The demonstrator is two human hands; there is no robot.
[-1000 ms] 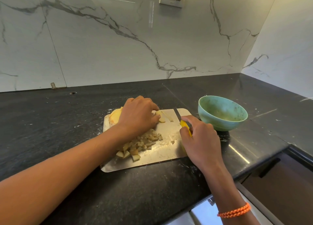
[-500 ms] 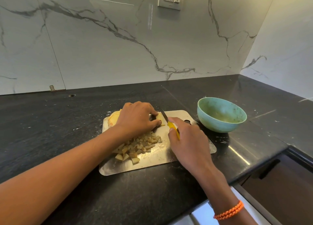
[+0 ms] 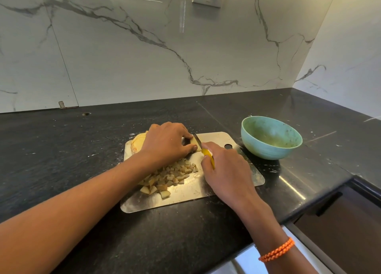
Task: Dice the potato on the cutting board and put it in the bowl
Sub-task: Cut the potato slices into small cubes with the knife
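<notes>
The black stone counter (image 3: 61, 150) carries the metal cutting board (image 3: 218, 138), and everything else is placed from that board. Just off its far right corner stands the pale green bowl (image 3: 271, 137), upright, its inside smeared and speckled.

The left hand (image 3: 167, 142) lies curled over the board's far left part, thumb and fingertips pinching a pale yellow potato strip (image 3: 195, 144) flat against the metal. The right hand (image 3: 224, 170) sits over the board's middle right, fingers wrapped round the yellow handle of a knife (image 3: 203, 149) whose blade lies against that strip. An orange braided band (image 3: 277, 250) circles the right wrist.

At the board's far left edge, half hidden by the left hand, lie pale potato slices (image 3: 137, 142). On the near left part sits 1 heap of diced potato (image 3: 171, 176), small yellowish cubes, some brown-edged.
</notes>
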